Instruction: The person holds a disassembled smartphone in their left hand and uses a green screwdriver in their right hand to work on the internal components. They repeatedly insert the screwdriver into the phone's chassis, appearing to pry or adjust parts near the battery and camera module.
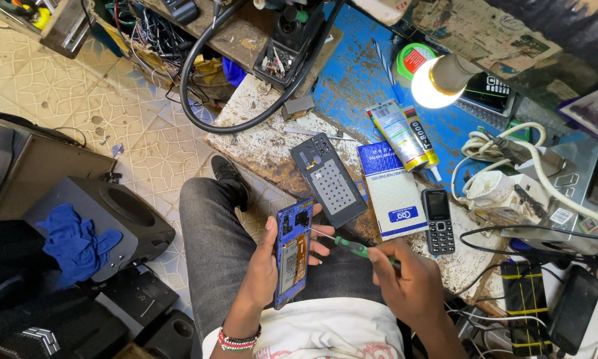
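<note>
Cluttered blue workbench (352, 80), lit by bare bulb (435, 81); removed back cover (328, 178) laid on edge. Opened blue phone (293, 251) gripped over lap in left hand (264, 259), fingers curled round its edges. Green screwdriver (356, 248) pinched in right hand (405, 279) fingertips, tip at phone's upper right. Driver best kept square to screw, phone steadied, light pressure applied.

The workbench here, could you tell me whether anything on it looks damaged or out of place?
Yes. The workbench has blue paint flaking off in patches, and its pale front edge is chipped and crumbling. A dark phone back cover lies detached on it, while the left hand holds the opened blue phone.
</note>
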